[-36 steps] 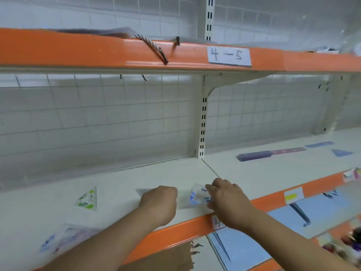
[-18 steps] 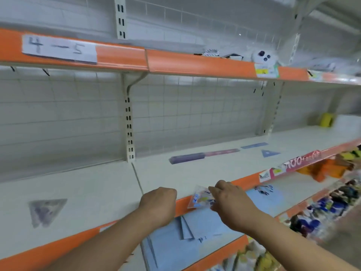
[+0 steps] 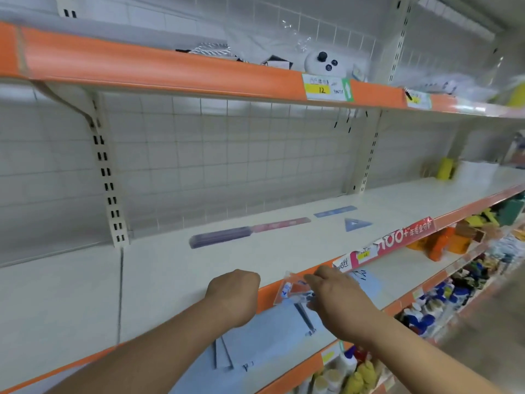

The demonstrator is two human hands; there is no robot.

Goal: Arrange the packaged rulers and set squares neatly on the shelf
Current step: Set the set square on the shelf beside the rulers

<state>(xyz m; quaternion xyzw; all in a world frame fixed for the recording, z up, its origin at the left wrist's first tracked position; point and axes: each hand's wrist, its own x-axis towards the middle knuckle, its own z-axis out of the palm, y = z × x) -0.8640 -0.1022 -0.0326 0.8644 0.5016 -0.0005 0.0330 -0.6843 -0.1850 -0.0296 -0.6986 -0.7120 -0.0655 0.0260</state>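
My right hand [image 3: 335,302] pinches a small clear packaged set square [image 3: 292,288] in front of the orange edge of the white shelf [image 3: 159,274]. My left hand [image 3: 234,294] is a closed fist beside it, holding nothing that I can see. Further back on the shelf lie a long purple packaged ruler [image 3: 220,236], a pink ruler [image 3: 281,224] end to end with it, a blue ruler [image 3: 335,211] and a blue set square [image 3: 355,224].
Blue sheets [image 3: 267,336] lie on the lower shelf under my hands. Bottles and coloured goods [image 3: 443,291] fill the lower right shelves. The upper shelf [image 3: 170,72] carries a white round object [image 3: 324,64] and price tags. A wire grid backs the shelf.
My view has swung to the right along the shelf. Both hands have come off the shelf surface, and the packaged set square is carried to the right in front of the shelf edge.
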